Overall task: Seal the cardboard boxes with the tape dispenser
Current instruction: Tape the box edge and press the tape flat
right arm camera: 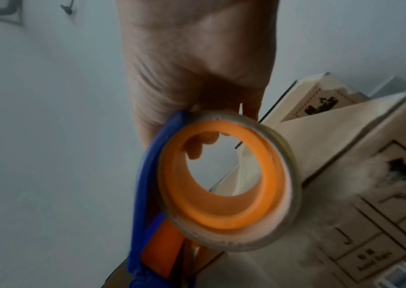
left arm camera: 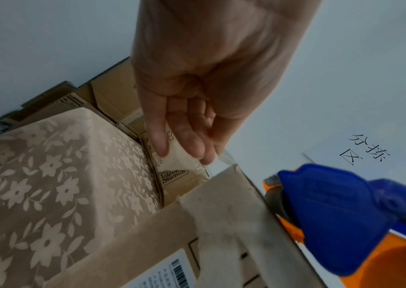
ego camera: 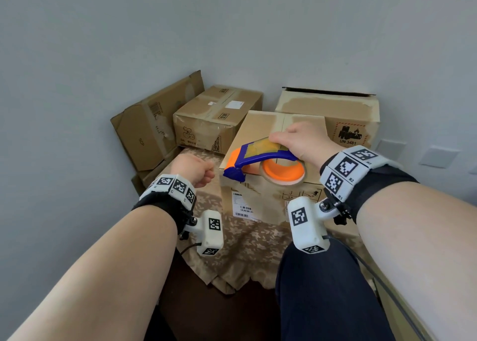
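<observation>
Both hands are out in front of me over the cloth-covered surface [ego camera: 247, 240], which has a pale flower pattern. My right hand [ego camera: 303, 140] curls round the top of the tape dispenser [ego camera: 260, 157], a blue frame with orange parts, gripping it from above; in the right wrist view one fingertip shows through the orange core of the tape roll [right arm camera: 229, 187]. The dispenser sits on top of the nearest cardboard box [ego camera: 260, 193], its blue nose at the front left corner of the lid and the roll near the front edge. This box stands on the surface and carries a white barcode label [ego camera: 242, 206] on its front face.

My left hand [ego camera: 193, 170] hangs just left of that box, holding nothing; from the head view it looks loosely curled, and the left wrist view shows the fingers [left arm camera: 187, 136] relaxed and nearly straight, pointing down. A strip of clear tape [left arm camera: 221, 165] sticks up at the box corner near them.

Behind the near box stands a larger box with a UN 3481 mark [ego camera: 348, 123]. To the left is a taped box with a cherry print [ego camera: 214, 118], and farthest left a flattened carton [ego camera: 152, 123] leans against the grey wall [ego camera: 232, 30].
</observation>
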### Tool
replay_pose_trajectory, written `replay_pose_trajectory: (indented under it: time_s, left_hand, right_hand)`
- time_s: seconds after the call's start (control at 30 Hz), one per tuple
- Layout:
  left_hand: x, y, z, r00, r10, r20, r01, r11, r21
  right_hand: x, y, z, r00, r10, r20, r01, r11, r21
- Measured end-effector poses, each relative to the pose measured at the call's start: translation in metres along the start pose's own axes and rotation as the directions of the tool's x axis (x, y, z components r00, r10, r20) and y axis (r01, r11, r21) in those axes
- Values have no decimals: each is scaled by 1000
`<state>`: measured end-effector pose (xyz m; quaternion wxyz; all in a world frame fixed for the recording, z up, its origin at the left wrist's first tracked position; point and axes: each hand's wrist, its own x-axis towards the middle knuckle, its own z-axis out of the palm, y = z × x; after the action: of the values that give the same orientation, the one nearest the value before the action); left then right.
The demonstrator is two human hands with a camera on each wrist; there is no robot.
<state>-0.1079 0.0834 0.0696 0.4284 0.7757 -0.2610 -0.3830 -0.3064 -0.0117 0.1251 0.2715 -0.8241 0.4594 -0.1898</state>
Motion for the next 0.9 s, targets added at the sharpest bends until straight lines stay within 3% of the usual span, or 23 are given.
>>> replay_pose_trajectory:
  time_s: [0.13, 0.23, 0.33, 0.47, 0.63, 0.8, 0.9]
  left_hand:
    - [2, -6, 0, 1000, 5, 16, -4, 999, -39]
    - [3, -10, -1, 1000, 7, 24, -6, 997, -75]
    - [5, -11, -2, 999, 30, -16, -32, 994, -107]
    - [9, -11, -5, 986, 138, -94, -145, 987, -66]
    - [13, -14, -11, 946, 268, -184, -282, 958, -56]
    - [16, -16, -23, 950, 249, -186, -270, 958, -99]
    - [16, -16, -27, 961, 218, -170, -238, 965, -107]
  right_hand:
    - [3, -23, 1, 999, -44, -2, 43, 967, -253]
    - [5, -42, 14, 997, -76, -9, 63, 886, -460]
    - [3, -54, 28, 997, -4, 71, 44, 817, -574]
    - [6, -56, 30, 994, 27, 106, 49, 753, -656]
    - [6, -57, 29, 996, 54, 70, 2, 778, -628]
    - [6, -72, 31, 990, 35, 139, 71, 721, -689]
    - [10, -74, 37, 988, 64, 140, 41, 771, -635]
